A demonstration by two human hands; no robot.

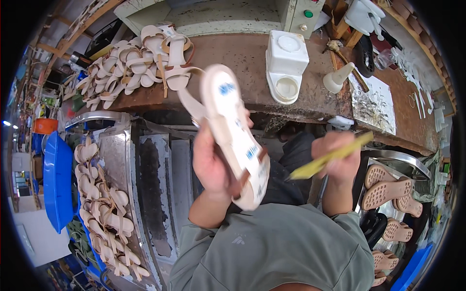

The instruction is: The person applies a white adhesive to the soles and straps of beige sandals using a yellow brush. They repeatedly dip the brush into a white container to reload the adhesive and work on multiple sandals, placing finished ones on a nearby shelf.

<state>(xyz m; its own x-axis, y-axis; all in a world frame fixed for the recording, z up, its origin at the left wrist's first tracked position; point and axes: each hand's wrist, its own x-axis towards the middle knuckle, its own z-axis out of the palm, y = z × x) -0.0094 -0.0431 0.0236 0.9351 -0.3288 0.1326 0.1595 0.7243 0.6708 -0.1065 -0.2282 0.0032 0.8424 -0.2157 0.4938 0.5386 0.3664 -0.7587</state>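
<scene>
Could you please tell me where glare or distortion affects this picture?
Head view: the wooden beam at upper right bends, and the corners go black; head view: the held sandal shows a bright white face, small lights glow far left.

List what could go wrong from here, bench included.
1. The yellow tool in the right hand has its dark tip aimed towards the sandal in the left hand; a slip might mark the sandal's pale surface.
2. The white container stands near the bench's front edge, so a bump could tip it off.
3. The heaped sandals overlap loosely; straps might snag or the heap slide.
</scene>
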